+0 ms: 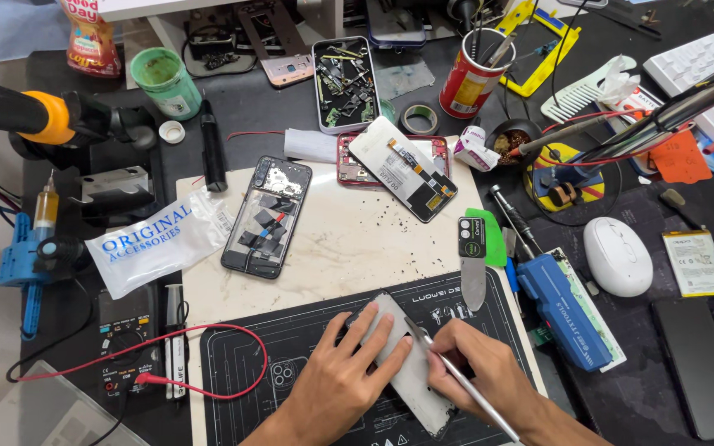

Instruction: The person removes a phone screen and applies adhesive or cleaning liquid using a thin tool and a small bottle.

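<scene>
Phone panel (411, 372) under left hand (336, 384) fingers (373, 330); right hand (489, 376) grips tweezers (456, 376).

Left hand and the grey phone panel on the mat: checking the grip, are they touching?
Touching. The head view shows the left hand with fingers spread flat on the grey panel, no gap, while the right hand holds a thin metal tool.

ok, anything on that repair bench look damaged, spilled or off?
Dark specks lie scattered over the pale marble-look board. An opened black phone lies there with its insides bared, askew. The left hand steadies a grey phone panel while the right hand holds thin metal tweezers to it. Nothing spilled.
</scene>
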